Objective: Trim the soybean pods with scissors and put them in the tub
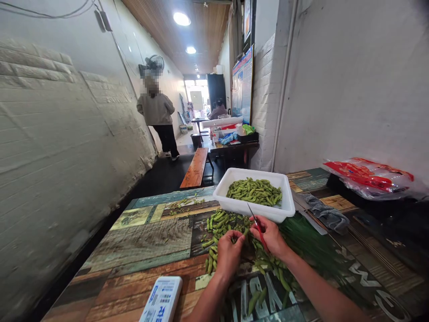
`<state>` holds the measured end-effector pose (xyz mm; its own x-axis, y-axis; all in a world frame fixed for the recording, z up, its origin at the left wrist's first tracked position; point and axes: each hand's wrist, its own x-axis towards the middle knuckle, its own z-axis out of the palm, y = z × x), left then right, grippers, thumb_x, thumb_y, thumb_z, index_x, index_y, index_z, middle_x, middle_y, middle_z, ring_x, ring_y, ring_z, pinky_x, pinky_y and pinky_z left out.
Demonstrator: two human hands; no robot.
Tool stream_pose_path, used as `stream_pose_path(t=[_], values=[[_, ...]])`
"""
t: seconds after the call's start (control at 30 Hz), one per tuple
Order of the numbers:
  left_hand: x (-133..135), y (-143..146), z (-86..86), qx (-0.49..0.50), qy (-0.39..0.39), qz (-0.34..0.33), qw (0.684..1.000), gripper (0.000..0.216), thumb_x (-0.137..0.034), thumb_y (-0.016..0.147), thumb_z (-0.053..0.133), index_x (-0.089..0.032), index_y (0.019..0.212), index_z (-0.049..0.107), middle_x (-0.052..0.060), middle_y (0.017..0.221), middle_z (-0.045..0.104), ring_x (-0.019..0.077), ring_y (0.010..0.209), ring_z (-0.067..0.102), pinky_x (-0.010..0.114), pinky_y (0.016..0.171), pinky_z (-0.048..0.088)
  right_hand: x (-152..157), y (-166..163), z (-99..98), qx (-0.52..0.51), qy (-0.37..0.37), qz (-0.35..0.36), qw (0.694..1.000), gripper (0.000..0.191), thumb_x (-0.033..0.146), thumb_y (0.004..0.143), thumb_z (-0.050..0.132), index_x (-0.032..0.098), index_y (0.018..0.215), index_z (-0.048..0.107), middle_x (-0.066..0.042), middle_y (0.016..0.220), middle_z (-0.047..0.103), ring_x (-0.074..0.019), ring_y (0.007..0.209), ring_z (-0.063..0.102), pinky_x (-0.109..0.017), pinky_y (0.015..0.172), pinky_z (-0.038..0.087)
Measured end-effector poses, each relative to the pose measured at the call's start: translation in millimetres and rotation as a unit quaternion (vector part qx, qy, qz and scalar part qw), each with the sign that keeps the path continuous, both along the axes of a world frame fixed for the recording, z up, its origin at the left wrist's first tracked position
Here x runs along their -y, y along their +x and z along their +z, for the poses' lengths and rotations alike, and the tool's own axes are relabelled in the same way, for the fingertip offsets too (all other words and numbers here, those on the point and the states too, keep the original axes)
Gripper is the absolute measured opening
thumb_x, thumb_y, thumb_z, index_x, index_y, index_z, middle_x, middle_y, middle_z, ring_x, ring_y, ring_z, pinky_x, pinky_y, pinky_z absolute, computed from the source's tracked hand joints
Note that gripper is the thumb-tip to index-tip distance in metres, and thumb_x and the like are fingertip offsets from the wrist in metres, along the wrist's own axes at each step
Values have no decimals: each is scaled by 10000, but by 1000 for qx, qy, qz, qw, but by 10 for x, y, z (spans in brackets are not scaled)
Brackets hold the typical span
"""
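Note:
My left hand (229, 251) is closed in a pinch on a green soybean pod (246, 232) over a loose heap of pods (221, 223) on the patterned wooden table (144, 250). My right hand (273, 236) grips red-handled scissors (255, 220), blades pointing up and away toward a white plastic tub (286, 203). The tub holds a layer of green pods (254, 191). More pods (275, 270) lie between my forearms.
A white packet (162, 299) lies at the table's near edge. A grey cloth (326, 214) and a red-and-clear plastic bag (368, 176) sit at right. A wooden bench (196, 167), another table (231, 145) and a standing person (159, 120) are down the corridor.

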<state>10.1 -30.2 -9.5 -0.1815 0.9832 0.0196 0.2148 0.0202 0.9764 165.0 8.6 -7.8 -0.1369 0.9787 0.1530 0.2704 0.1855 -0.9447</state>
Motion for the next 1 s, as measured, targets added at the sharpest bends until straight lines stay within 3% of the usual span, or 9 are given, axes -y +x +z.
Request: stream_pose_path(t=[0.23,0.47,0.73,0.87,1.0], values=[[-16,0,-17,40,-12,-42,998,181,-274,673,628,-128,763,685,73,772,666,200,729,578,288,711,415,11,5,-41,11,3,9,1000,356,299,702,588,150,1025,612,0,746,625,-153,667,574,-255,616,437],[3,5,-29,27,-18,-69,997,184,-254,684,605,-119,783,683,68,761,654,185,716,557,279,691,408,20,11,-24,4,5,12,1000,316,317,709,580,162,985,587,14,721,600,-137,626,548,-247,591,424],[14,50,-72,60,-41,-93,993,282,-402,677,634,-123,707,660,59,663,622,170,626,549,260,595,417,40,-5,-27,7,10,46,999,323,312,724,587,167,1013,578,14,725,586,-125,620,529,-243,591,427],[23,61,-73,72,-21,-81,994,313,-436,676,641,-127,711,681,66,680,635,178,637,559,266,598,432,64,-3,22,16,20,42,999,337,346,742,602,165,1026,593,4,738,596,-137,640,542,-254,615,444],[8,23,-16,85,5,-26,996,320,-438,652,659,-126,710,694,60,690,645,180,655,561,267,624,437,79,47,88,83,25,8,996,382,446,767,609,160,1018,636,4,700,597,-160,648,536,-267,617,431]])
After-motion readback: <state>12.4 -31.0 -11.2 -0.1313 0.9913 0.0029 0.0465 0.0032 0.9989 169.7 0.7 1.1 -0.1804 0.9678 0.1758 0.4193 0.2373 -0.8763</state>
